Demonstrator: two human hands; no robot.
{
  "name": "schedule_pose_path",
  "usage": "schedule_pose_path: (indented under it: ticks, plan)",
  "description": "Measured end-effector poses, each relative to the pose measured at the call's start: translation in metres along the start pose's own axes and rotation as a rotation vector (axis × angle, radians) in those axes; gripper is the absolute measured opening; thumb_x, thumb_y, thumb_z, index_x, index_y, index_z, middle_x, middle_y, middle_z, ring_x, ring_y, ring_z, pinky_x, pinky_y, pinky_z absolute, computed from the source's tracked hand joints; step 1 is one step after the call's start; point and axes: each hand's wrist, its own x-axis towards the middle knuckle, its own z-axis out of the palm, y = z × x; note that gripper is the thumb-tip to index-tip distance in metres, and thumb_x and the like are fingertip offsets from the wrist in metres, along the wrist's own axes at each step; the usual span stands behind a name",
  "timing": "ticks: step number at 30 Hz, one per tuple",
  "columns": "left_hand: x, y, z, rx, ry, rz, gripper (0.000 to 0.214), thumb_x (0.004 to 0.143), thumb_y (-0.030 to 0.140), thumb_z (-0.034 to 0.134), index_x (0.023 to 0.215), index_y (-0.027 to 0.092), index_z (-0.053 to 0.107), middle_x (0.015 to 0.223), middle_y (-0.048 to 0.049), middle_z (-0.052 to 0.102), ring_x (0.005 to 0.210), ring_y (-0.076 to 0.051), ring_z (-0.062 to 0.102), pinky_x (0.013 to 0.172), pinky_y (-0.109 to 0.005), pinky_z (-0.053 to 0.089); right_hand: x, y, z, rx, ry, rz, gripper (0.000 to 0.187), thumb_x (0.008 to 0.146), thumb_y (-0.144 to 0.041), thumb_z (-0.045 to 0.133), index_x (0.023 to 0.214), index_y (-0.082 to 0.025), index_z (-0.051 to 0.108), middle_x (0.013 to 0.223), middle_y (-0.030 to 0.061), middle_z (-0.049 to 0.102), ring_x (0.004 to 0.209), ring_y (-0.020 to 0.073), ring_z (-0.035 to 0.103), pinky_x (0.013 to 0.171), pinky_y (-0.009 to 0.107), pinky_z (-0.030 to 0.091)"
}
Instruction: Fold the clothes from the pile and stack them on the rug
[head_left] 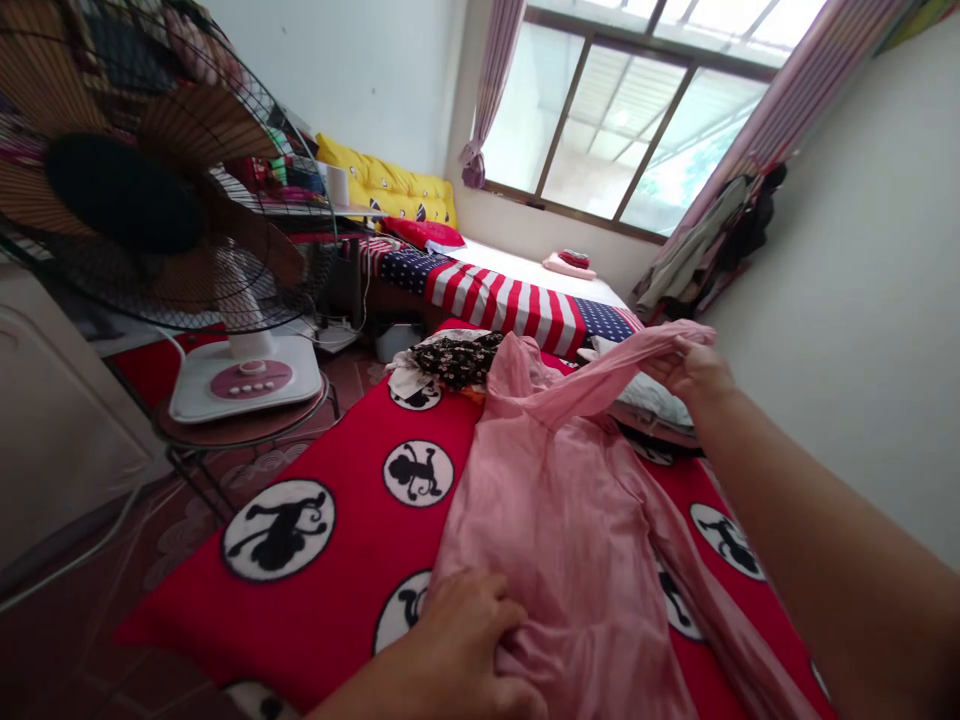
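Note:
A pink long-sleeved shirt lies spread over a red cloth printed with black monkeys in white circles. My right hand is closed on one part of the shirt and holds it raised, stretched out to the right above the rest. Near the shirt's left edge, my left hand has its fingers curled onto the fabric, gripping it low down. One sleeve runs down along the right side. Beyond the shirt's top sits a bunched black floral garment with white cloth beside it.
A fan stands on a round stool at the left. Folded pale clothes lie under my right hand. Behind are a bed with a flag-patterned cover, a yellow cushion, a window and hanging clothes.

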Motion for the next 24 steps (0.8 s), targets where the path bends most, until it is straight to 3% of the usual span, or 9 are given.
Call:
schedule_pose_path:
  ticks: [2,5,7,10,12,14,20,22,24]
  plan:
    - [-0.002,-0.004,0.001,0.017,-0.044,-0.009,0.038,0.059,0.056,0.077,0.079,0.023,0.075,0.081,-0.0037,0.066,0.076,-0.021,0.059,0.065,-0.028,0.041,-0.003,0.014,-0.011,0.003,0.008,0.012,0.022,0.095,-0.016,0.036,0.090,-0.015,0.058,0.067,0.0029,0.064,0.067,0.0131,0.066,0.075,0.031,0.053]
    - [0.009,-0.006,-0.007,-0.124,-0.068,-0.001,0.043,0.080,0.057,0.058,0.063,0.020,0.071,0.056,0.0001,0.058,0.052,-0.014,0.050,0.049,-0.025,0.032,-0.004,0.030,-0.023,0.008,0.043,0.030,0.018,0.094,-0.018,0.040,0.085,-0.017,0.055,0.068,0.0007,0.063,0.063,0.0127,0.065,0.069,0.030,0.055]
    - [0.028,-0.006,-0.015,-0.190,0.038,0.009,0.051,0.093,0.049,0.041,0.065,0.018,0.070,0.053,0.0002,0.057,0.051,-0.013,0.051,0.051,-0.025,0.035,-0.002,0.036,-0.029,0.022,0.058,0.031,0.015,0.093,-0.021,0.043,0.084,-0.019,0.055,0.069,-0.0002,0.062,0.062,0.0131,0.064,0.064,0.030,0.056]
    - [0.063,-0.011,-0.019,-0.108,0.289,0.039,0.033,0.093,0.036,0.045,0.100,0.018,0.072,0.099,-0.0083,0.069,0.092,-0.021,0.063,0.083,-0.029,0.047,-0.003,0.039,-0.033,0.054,0.019,-0.012,0.012,0.091,-0.024,0.049,0.081,-0.020,0.056,0.070,-0.0016,0.062,0.063,0.0128,0.064,0.063,0.029,0.056]
    - [0.084,-0.021,-0.015,-0.018,0.313,0.049,0.037,0.087,0.027,0.055,0.121,0.019,0.064,0.132,-0.0133,0.056,0.120,-0.027,0.053,0.102,-0.039,0.040,-0.010,0.039,-0.033,0.066,-0.016,-0.043,0.011,0.089,-0.024,0.051,0.080,-0.020,0.056,0.070,-0.0028,0.063,0.063,0.0124,0.064,0.064,0.029,0.056]
    - [0.103,-0.034,-0.011,0.025,0.281,0.049,0.043,0.081,0.022,0.060,0.124,0.020,0.062,0.140,-0.0143,0.050,0.127,-0.029,0.048,0.106,-0.044,0.038,-0.022,0.039,-0.031,0.088,-0.032,-0.053,0.011,0.087,-0.023,0.052,0.079,-0.020,0.057,0.070,-0.0037,0.064,0.062,0.0122,0.064,0.064,0.029,0.057]
    - [0.173,-0.063,-0.040,-0.111,0.423,-0.057,0.060,0.078,0.013,0.059,0.137,0.015,0.048,0.103,-0.0111,0.069,0.095,-0.021,0.065,0.090,-0.036,0.050,-0.068,0.041,-0.025,0.224,-0.051,-0.045,0.010,0.083,-0.016,0.053,0.082,-0.019,0.062,0.074,-0.0008,0.070,0.064,0.0141,0.067,0.063,0.030,0.058]
    - [0.198,-0.068,-0.054,-0.133,0.394,-0.064,0.076,0.070,0.011,0.066,0.142,0.016,0.042,0.082,-0.0041,0.071,0.077,-0.019,0.066,0.077,-0.031,0.053,-0.083,0.045,-0.024,0.274,-0.039,-0.052,0.009,0.082,-0.016,0.055,0.085,-0.019,0.064,0.078,-0.0006,0.072,0.067,0.0139,0.069,0.066,0.029,0.059]
    - [0.218,-0.073,-0.064,-0.176,0.327,-0.058,0.079,0.062,0.007,0.069,0.137,0.017,0.049,0.065,0.0026,0.067,0.060,-0.015,0.064,0.063,-0.026,0.052,-0.103,0.055,-0.025,0.334,-0.045,-0.050,0.008,0.080,-0.019,0.060,0.086,-0.021,0.065,0.081,-0.0009,0.073,0.071,0.0135,0.070,0.069,0.029,0.059]
